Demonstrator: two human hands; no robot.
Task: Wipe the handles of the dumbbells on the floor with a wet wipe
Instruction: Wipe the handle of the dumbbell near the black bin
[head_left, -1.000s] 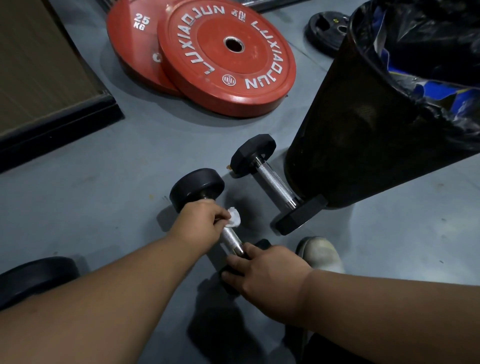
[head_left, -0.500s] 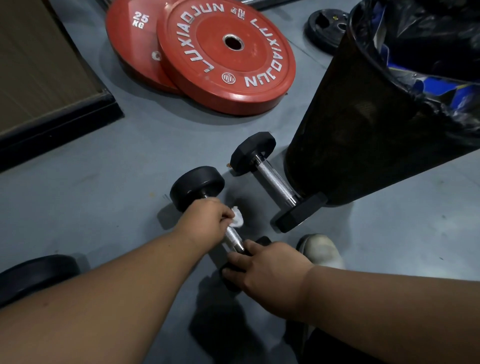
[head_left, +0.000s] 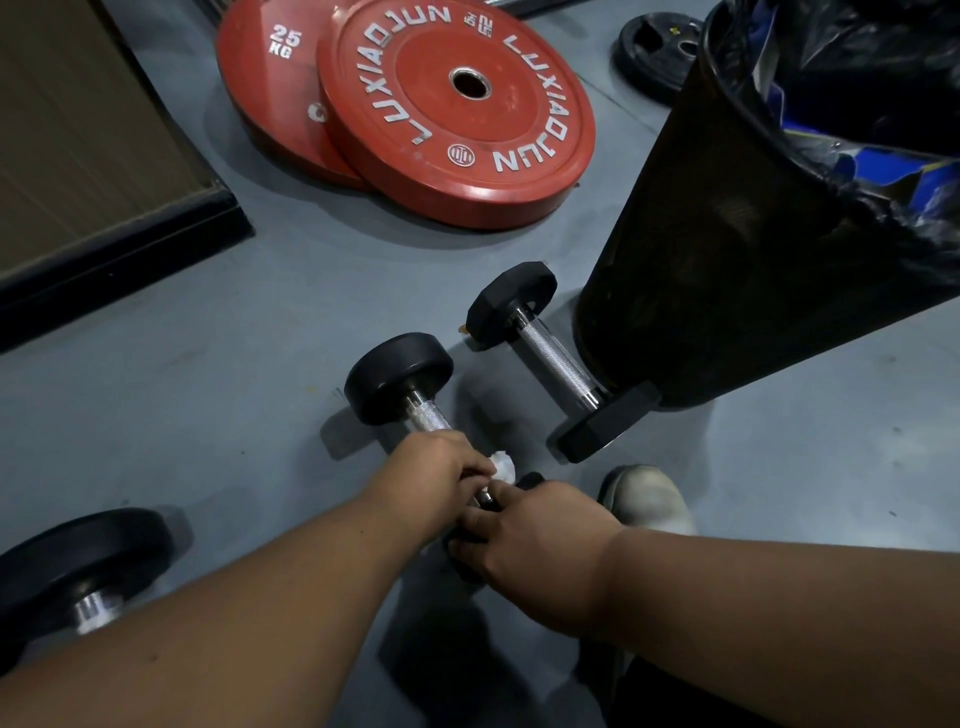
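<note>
I've got my left hand curled round the knurled handle of the near dumbbell, with the wet wipe bunched under the fingers and a white tuft poking out on the right side. My right hand grips the closer head of that same dumbbell, pinning it to the floor. The bar's long axis runs from my hands up and to the left, away from me, so the bare stretch of handle lies just beyond the left hand, towards the far head. That's the hand nearer the work; I'd judge the next stroke runs along that line. Count: three dumbbells in view. This one, a second dumbbell lying just to the right with its end touching or tucked behind the black bin, and a third dumbbell partly seen at the lower left edge of the floor. One wipe. Two red plates overlap at the far edge, one small black plate beyond them.
</note>
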